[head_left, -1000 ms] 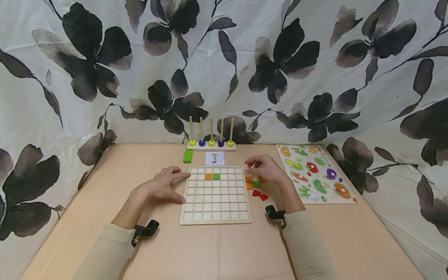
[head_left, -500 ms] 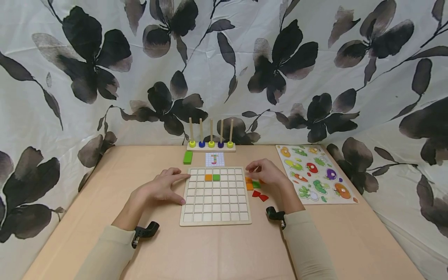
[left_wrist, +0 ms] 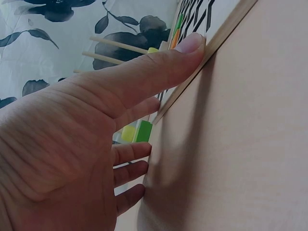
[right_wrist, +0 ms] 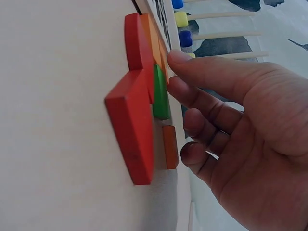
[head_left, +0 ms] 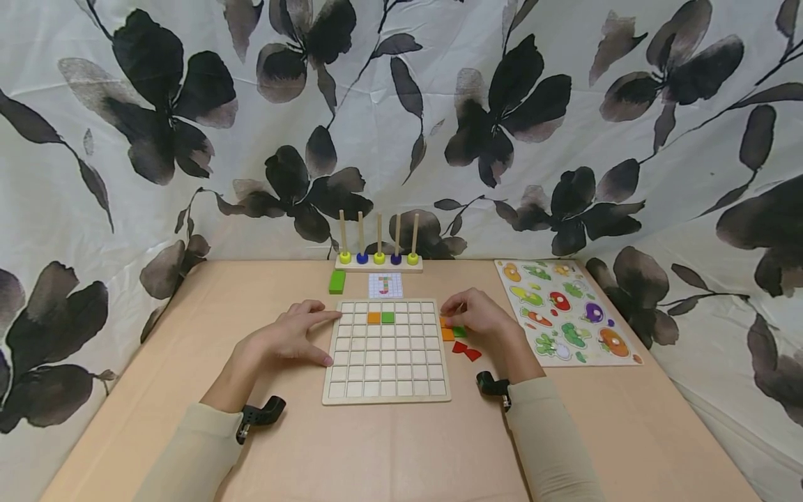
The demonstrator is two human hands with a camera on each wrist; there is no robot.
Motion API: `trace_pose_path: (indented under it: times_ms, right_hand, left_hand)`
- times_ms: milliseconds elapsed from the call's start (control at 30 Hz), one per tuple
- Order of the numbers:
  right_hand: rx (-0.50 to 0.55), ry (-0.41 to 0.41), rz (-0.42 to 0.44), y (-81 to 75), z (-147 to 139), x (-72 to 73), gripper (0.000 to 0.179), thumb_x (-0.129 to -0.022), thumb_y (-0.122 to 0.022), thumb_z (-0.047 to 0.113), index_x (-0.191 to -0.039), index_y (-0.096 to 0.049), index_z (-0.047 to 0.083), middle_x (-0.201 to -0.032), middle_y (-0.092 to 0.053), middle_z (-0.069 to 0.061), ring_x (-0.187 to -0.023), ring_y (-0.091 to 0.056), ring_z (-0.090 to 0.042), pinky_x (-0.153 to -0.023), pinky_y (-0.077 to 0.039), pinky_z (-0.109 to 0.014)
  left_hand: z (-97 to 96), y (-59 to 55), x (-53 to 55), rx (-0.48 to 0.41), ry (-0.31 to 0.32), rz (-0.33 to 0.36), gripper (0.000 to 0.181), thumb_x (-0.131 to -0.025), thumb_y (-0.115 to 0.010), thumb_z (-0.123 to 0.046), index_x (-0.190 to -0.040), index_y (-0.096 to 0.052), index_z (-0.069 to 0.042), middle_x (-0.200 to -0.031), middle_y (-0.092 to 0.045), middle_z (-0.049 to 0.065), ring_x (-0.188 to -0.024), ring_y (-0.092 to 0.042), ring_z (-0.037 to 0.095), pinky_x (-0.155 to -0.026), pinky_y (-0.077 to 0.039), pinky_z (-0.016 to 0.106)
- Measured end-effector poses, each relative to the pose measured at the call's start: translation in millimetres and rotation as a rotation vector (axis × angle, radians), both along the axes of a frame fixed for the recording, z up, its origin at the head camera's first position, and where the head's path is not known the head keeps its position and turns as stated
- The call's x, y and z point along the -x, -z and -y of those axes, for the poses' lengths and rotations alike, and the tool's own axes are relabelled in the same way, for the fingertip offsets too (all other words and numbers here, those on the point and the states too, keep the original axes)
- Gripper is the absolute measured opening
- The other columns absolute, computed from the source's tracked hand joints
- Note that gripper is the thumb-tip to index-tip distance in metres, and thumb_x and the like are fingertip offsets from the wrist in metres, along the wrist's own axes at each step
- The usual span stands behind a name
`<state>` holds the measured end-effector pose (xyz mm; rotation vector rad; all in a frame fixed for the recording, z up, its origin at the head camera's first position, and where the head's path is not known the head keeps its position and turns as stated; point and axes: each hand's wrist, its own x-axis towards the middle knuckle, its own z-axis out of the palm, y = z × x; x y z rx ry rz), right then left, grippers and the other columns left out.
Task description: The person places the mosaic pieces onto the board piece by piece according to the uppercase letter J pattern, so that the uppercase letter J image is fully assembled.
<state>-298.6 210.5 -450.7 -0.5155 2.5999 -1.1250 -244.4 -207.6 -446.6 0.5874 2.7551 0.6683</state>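
Observation:
My left hand [head_left: 285, 337] rests at the left edge of a pale wooden grid board [head_left: 388, 404], index finger and thumb touching that edge. An orange square [head_left: 373, 318] and a green square [head_left: 387, 318] lie side by side in the board's second row. Beyond the board's right edge, my right hand [head_left: 479, 317] hovers over loose pieces, fingers loosely bent. In the right wrist view its thumb and index tips are apart, close beside an orange block [right_wrist: 153, 41]. A green block [right_wrist: 161, 94], another orange block [right_wrist: 170, 147] and red pieces [right_wrist: 132, 127] lie near these fingers.
Behind the board lies a small card [head_left: 385, 285] with a coloured J-shaped pattern on a grid. A green block [head_left: 337, 282] sits left of it. A peg stand [head_left: 378, 264] with yellow and blue rings is at the back. A vegetable picture board [head_left: 567, 310] lies at the right.
My right hand has lowered slightly towards the loose orange and green pieces. My left hand stays at the board's edge, and the two squares on the board have not moved.

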Motion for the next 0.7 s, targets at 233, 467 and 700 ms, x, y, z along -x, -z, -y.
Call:
trace_pose_path:
  times_ms: [233,467,700]
  right_hand:
    - [-0.015,0.004,0.006,1.5,2.5,-2.1,0.018,-0.093,-0.076,0.004,-0.110,-0.079,0.010,-0.100,-0.071,-0.006,-0.094,-0.058,-0.024,-0.080,-0.051,-0.030]
    - [-0.030,-0.009,-0.023,3.1,2.7,-1.2,0.017,-0.093,-0.076,0.005,-0.109,-0.080,0.009,-0.103,-0.070,-0.006,-0.094,-0.056,-0.023,-0.081,-0.050,-0.032]
    - [-0.052,-0.017,-0.033,1.3,4.1,-1.2,0.018,-0.093,-0.075,0.004,-0.110,-0.079,0.008,-0.103,-0.070,-0.007,-0.094,-0.056,-0.024,-0.080,-0.050,-0.032]
  left_hand:
    - [0.0,-0.3,-0.8,-0.001,-0.007,0.010,0.100,-0.071,-0.090,-0.058,-0.156,-0.050,-0.025,-0.160,-0.034,0.020,-0.143,-0.033,0.043,-0.112,-0.034,0.069]
    - [-0.2,-1.0,0.0,-0.004,-0.001,0.011,0.099,-0.071,-0.090,-0.057,-0.156,-0.050,-0.025,-0.160,-0.034,0.020,-0.143,-0.032,0.043,-0.112,-0.034,0.069]
    - [0.5,-1.7,-0.6,-0.009,0.003,0.013,0.097,-0.073,-0.089,-0.055,-0.156,-0.050,-0.023,-0.160,-0.033,0.022,-0.144,-0.031,0.045,-0.112,-0.033,0.071]
